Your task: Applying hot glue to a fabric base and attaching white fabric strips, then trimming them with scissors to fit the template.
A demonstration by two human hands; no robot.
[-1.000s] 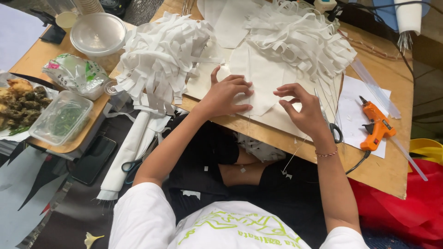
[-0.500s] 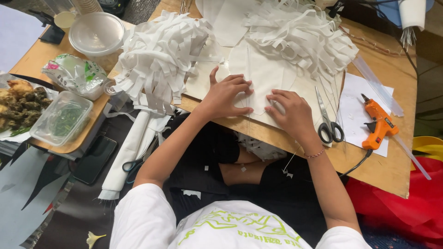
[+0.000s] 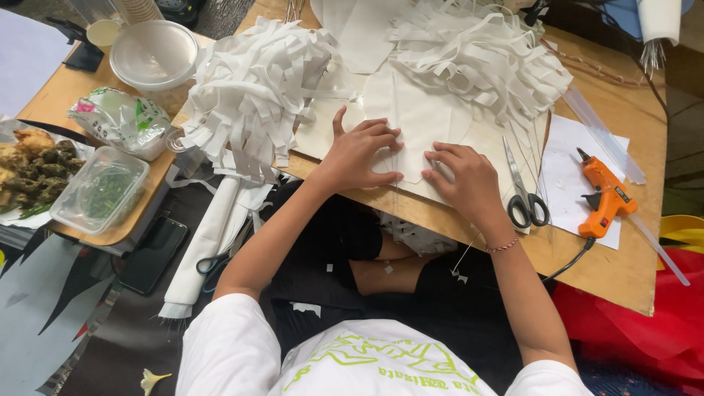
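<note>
My left hand (image 3: 361,152) and my right hand (image 3: 462,176) both rest fingers-down on a white paper cut-out (image 3: 422,121) lying on a wooden board (image 3: 623,271). The fingertips of both hands press the lower edge of the paper, close together. Neither hand grips anything. Scissors with black handles (image 3: 522,187) lie just right of my right hand. An orange glue gun (image 3: 603,194) sits further right on a white sheet. Piles of cut white paper strips (image 3: 253,95) and more fringed white strips (image 3: 477,55) flank the cut-out.
On the low table at left stand a clear bowl (image 3: 152,53), a plastic bag (image 3: 117,119), a lidded container of greens (image 3: 101,191) and fried food (image 3: 29,165). A phone (image 3: 154,253) and a white roll (image 3: 202,249) lie below. Red fabric (image 3: 645,330) is at the right.
My right hand has slid left from beside the scissors onto the paper, closing in on my left hand. The left hand has stayed pressing on the cut-out.
</note>
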